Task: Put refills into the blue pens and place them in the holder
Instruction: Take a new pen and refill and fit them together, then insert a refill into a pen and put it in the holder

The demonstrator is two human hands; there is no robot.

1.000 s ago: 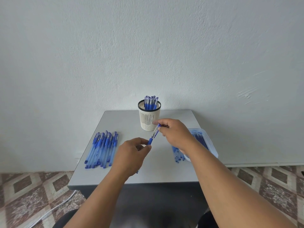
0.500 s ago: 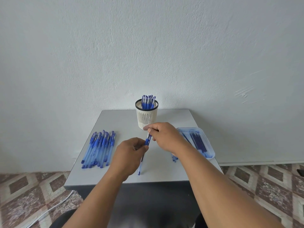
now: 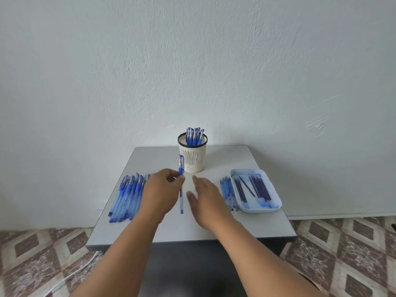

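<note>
The left hand [image 3: 160, 189] pinches a blue pen [image 3: 181, 185] between thumb and fingertips near the dark grip band, so that the barrel stands almost upright over the table [image 3: 246, 224]. The right hand [image 3: 203, 196] is empty, fingers straight and spread, hovering just right of the pen, apart from it. The pen's long axis runs nearly vertical in view: its capped, clipped end points up toward the holder [image 3: 192, 156], its lower end down toward the near table edge. Held so, it appears ready for dropping into the holder, which stands just behind it and already contains several pens. To the left lies a row of loose pens [image 3: 126, 196]; to the right, a tray [image 3: 276, 202] of refills [image 3: 258, 187], with a further pile of blue pieces [image 3: 227, 192] beside it, within the free hand's reach.
</note>
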